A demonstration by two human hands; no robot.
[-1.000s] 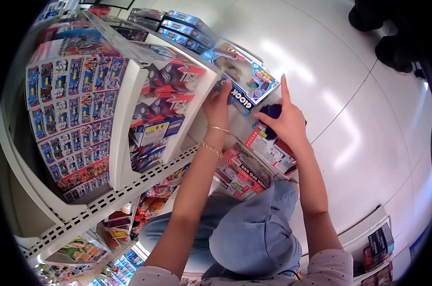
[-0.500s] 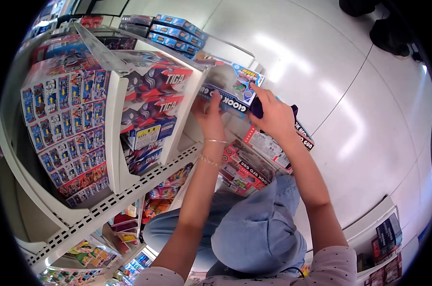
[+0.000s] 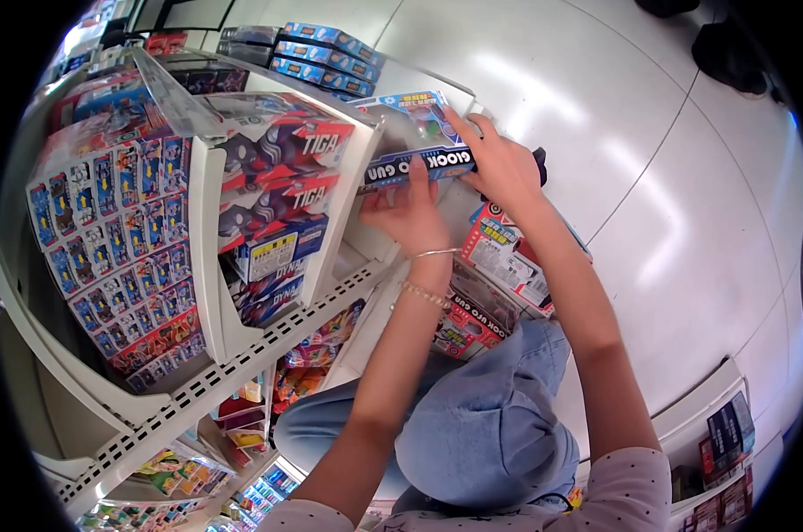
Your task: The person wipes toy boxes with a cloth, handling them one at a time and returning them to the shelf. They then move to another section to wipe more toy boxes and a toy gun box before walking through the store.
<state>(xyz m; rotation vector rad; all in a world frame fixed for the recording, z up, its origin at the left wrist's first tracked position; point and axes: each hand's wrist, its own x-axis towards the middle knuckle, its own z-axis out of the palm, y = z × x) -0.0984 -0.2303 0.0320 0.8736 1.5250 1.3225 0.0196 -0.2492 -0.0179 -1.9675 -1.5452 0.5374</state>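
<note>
A blue toy gun box (image 3: 419, 164) with a clear window and a dark lettered side is held between my two hands. My left hand (image 3: 417, 213) grips its lower edge, with the thumb up on the lettered side. My right hand (image 3: 505, 168) is closed round the box's right end, fingers over the top. A dark item (image 3: 541, 166), mostly hidden, shows beside my right hand. Below my forearms, a red-and-white toy box (image 3: 512, 262) leans near another red toy gun box (image 3: 472, 319). The box's left end touches or nearly touches the white shelf side.
White shelf panels (image 3: 211, 257) hold stacked red toy boxes (image 3: 282, 142) at left. Several blue boxes (image 3: 326, 62) are piled farther back. Another shelf unit (image 3: 707, 390) stands at lower right. Dark shoes (image 3: 729, 58) are on the glossy floor (image 3: 632, 239) at upper right.
The blue toy gun box has turned, its lettered side now more level and facing me. My left hand has shifted slightly right along its lower edge. My right hand still grips the right end.
</note>
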